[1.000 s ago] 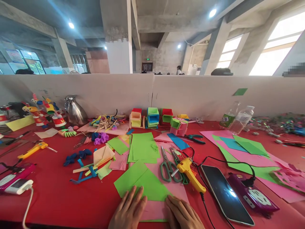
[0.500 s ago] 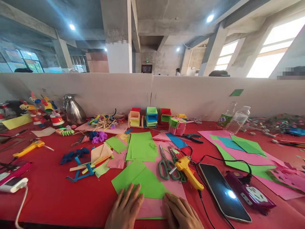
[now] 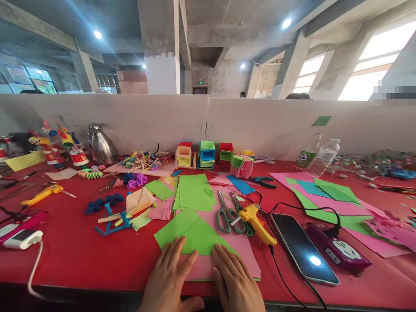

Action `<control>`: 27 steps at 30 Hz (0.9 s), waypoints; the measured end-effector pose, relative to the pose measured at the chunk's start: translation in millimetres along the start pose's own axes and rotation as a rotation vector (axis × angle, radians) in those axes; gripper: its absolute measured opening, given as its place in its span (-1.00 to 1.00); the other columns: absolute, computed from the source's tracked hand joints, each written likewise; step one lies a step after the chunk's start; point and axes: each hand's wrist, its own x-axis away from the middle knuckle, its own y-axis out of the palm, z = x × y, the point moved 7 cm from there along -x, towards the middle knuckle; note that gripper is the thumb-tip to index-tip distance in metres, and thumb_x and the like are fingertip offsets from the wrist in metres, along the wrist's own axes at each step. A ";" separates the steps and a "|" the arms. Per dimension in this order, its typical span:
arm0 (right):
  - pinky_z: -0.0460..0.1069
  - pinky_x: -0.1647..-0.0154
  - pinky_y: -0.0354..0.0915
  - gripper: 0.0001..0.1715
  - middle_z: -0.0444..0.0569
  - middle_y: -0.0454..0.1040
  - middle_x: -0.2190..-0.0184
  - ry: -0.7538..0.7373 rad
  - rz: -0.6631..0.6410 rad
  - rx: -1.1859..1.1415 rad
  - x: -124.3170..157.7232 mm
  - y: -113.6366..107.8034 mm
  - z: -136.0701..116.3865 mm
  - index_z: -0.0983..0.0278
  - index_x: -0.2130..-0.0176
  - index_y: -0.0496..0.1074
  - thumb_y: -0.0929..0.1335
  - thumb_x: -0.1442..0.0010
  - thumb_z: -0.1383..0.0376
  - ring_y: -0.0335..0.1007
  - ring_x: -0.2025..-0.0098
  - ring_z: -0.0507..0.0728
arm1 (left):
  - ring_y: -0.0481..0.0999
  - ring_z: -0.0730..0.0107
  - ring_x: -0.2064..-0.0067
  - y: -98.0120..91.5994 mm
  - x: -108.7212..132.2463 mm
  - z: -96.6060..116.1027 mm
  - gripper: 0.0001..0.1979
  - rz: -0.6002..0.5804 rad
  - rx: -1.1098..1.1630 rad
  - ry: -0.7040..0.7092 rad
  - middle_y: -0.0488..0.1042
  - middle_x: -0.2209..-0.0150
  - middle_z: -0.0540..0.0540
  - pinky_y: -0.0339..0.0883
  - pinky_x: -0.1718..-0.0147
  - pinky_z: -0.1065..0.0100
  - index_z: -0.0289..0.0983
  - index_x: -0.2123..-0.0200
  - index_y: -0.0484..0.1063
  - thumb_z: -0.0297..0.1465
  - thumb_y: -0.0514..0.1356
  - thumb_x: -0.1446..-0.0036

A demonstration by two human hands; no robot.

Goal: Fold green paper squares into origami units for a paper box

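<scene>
A folded sheet of green paper (image 3: pixel 195 232) lies before me, a crease running across it. My left hand (image 3: pixel 170 273) rests flat on its lower left edge, fingers stretched out. On the lower right edge lies my right hand (image 3: pixel 235 275), fingers straight and side by side, pressing down. Beneath the green sheet is pink paper (image 3: pixel 203 268). Just right of it sit scissors (image 3: pixel 229 216) with green handles and a yellow glue gun (image 3: pixel 258 225). More green sheets (image 3: pixel 195 193) are stacked beyond the folded one.
A phone (image 3: pixel 303 247) and a purple power strip (image 3: pixel 339 249) lie at the right, with black cables between. Paper strips (image 3: pixel 115 223), a second glue gun (image 3: pixel 42 194) and a steel jug (image 3: pixel 100 143) are left. Folded paper boxes (image 3: pixel 207 154) line the partition (image 3: pixel 146 121).
My right hand has slid left along the lower edge of the green paper and flattened on it. The left hand stays on the left edge. The view has tilted slightly downward.
</scene>
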 end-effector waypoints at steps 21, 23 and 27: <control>0.13 0.12 0.28 -0.55 -0.22 0.40 -0.04 -0.096 0.069 0.237 0.3 -9.3 -4.3 0.12 -0.05 0.36 0.22 -0.21 0.08 0.41 0.03 0.18 | 0.32 0.18 -0.07 3.8 -2.3 3.4 -0.19 0.115 -0.049 -0.015 0.38 -0.08 -0.12 0.24 0.07 0.31 -0.21 -0.11 0.26 0.14 0.14 0.15; 0.15 0.15 0.29 -0.57 -0.20 0.45 0.02 -0.040 0.119 0.277 6.3 -11.5 7.9 0.17 0.00 0.40 0.22 -0.20 0.10 0.44 0.07 0.20 | 0.30 0.19 -0.08 5.1 -0.5 2.2 -0.20 0.141 -0.051 0.015 0.38 -0.08 -0.14 0.23 0.08 0.32 -0.25 -0.11 0.25 0.14 0.08 0.09; 0.16 0.18 0.31 -0.57 -0.20 0.47 0.04 -0.020 0.130 0.282 17.2 -15.4 30.4 0.18 0.02 0.41 0.24 -0.18 0.09 0.46 0.09 0.22 | 0.26 0.13 -0.12 5.1 0.6 2.5 -0.27 0.163 -0.104 0.071 0.37 -0.09 -0.20 0.19 0.04 0.27 -0.33 -0.10 0.26 0.06 0.06 0.00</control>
